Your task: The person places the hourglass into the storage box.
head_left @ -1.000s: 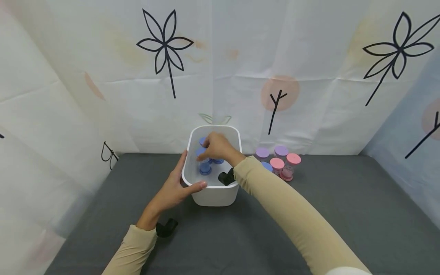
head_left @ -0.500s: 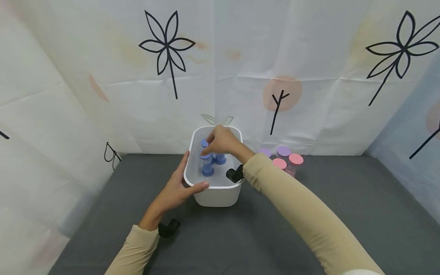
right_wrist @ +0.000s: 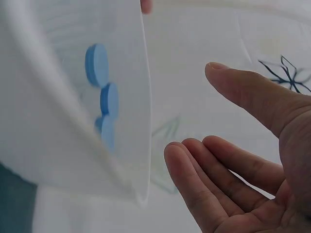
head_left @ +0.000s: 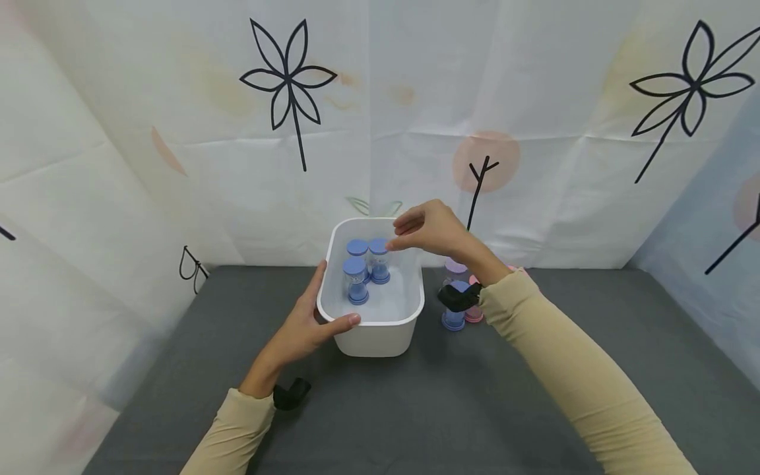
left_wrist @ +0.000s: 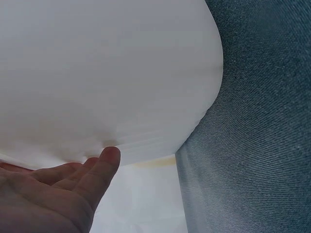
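A white plastic bin stands on the grey cloth. My left hand rests against its near left corner, fingers extended along the outer left wall and thumb at the front rim; the left wrist view shows fingertips touching the wall. Inside the bin, three clear containers with blue caps and bases stand upright: a near one, a far left one and a right one. Over the bin's right rim hovers my right hand, holding nothing, with thumb and fingers apart in the right wrist view.
Right of the bin, partly behind my right wrist, stand more capped containers: a blue one, a purple one and some pink ones. A patterned white cloth hangs behind the grey-covered table.
My right hand has let go of the near blue-capped container and moved up and right out of the bin. That container now stands by the other two. My left hand has kept its place.
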Demonstrator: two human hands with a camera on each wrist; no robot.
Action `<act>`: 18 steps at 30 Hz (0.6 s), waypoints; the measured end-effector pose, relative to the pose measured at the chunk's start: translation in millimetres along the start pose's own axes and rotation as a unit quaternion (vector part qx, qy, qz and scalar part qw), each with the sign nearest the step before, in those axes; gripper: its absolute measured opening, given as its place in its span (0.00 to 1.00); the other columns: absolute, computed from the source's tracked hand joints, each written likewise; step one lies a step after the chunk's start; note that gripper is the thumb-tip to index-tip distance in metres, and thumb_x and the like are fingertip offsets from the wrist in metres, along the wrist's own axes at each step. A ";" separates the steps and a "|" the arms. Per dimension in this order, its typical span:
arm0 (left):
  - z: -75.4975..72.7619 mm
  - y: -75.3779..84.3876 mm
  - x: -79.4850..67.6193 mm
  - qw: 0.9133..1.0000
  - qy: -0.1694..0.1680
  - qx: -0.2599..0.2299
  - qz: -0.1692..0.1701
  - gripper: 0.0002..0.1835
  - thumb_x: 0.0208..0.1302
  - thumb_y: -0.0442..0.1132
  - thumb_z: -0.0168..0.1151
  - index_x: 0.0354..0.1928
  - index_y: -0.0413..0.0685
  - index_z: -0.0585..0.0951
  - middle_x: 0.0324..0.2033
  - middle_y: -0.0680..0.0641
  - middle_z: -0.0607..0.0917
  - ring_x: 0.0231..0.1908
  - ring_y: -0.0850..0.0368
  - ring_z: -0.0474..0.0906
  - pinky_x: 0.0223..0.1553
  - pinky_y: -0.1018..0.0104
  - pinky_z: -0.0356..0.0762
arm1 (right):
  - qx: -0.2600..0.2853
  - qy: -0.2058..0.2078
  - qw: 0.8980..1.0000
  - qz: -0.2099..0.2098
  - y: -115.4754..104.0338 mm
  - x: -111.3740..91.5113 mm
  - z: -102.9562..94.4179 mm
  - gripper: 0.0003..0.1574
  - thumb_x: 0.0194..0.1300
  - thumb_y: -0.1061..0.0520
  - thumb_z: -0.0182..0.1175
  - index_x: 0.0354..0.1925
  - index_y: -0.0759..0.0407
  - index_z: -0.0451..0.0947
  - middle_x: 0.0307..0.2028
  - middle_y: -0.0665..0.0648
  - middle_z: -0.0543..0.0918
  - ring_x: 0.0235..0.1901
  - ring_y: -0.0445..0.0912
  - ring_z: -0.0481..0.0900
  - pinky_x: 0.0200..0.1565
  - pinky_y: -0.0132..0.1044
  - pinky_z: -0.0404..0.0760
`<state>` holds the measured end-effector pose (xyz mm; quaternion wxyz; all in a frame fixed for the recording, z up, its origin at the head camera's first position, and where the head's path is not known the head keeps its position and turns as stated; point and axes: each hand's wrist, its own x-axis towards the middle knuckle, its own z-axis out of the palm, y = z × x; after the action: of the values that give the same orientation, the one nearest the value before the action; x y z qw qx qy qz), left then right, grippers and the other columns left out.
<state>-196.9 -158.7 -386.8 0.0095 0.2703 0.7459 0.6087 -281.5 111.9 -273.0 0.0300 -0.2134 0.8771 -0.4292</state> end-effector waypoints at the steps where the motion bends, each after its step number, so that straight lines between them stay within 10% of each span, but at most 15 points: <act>1: 0.5 -0.1 -0.1 1.000 0.001 0.000 -0.001 0.59 0.63 0.37 0.73 0.82 0.57 0.40 0.70 0.35 0.64 0.55 0.34 0.76 0.48 0.59 0.81 | 0.005 0.003 1.000 0.004 4.3 -5.4 -5.1 0.31 0.54 0.50 0.79 0.53 0.64 0.84 0.46 0.59 0.88 0.47 0.50 0.85 0.52 0.46 0.81; 18: 2.1 -0.8 0.5 1.000 0.006 -0.017 -0.001 0.59 0.61 0.34 0.74 0.81 0.68 0.43 0.70 0.36 0.64 0.55 0.32 0.75 0.49 0.56 0.81 | 0.033 0.091 0.993 0.070 83.4 -107.1 -53.6 0.37 0.59 0.49 0.77 0.60 0.66 0.78 0.54 0.67 0.83 0.49 0.47 0.84 0.45 0.31 0.82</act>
<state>-196.9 -156.6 -387.9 0.0102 0.2660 0.7355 0.6230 -226.1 239.5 -317.1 -0.0124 -0.1105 0.8743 -0.4724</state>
